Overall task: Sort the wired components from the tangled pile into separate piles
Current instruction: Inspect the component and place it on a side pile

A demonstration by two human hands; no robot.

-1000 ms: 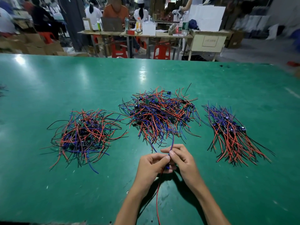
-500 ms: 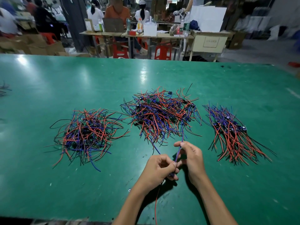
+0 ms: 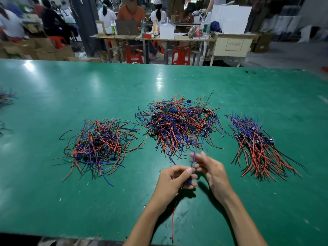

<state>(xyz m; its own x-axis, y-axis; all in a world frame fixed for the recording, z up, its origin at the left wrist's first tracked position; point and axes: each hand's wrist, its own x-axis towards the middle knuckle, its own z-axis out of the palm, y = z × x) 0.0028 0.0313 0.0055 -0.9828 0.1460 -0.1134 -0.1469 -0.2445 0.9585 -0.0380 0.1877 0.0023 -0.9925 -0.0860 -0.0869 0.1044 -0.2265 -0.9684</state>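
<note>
- Since a second ago, my two hands have come apart: then they were pressed together round one wired part, and now my right hand has drawn off to the right while the blue lead stands up between them.
- Far left, at the edge of the shiny green table top [image 3: 53, 201], lies a small dark scrap of wires [image 3: 6, 99], well apart from everything else.
- Left of centre sits a loose round pile of red, blue and black wires [image 3: 99, 144], spread flat on the table.
- In the middle, further from me, lies the large tangled pile of red, blue and black wired components [image 3: 179, 123], with small dark parts showing among the strands.
- Just in front of that pile, my left hand [image 3: 174, 181] is curled round a single wired component [image 3: 188, 181]; its small dark body is pinched at my fingertips, its blue lead rises toward the tangle and its red lead hangs down past my wrist.
- My right hand [image 3: 212, 168] is just beside it, fingers loosely spread and blurred; they seem to brush the blue lead, holding nothing firmly.
- On the right lies a tidier bundle of red, blue and black wires [image 3: 257, 146], strands running mostly one way.
</note>
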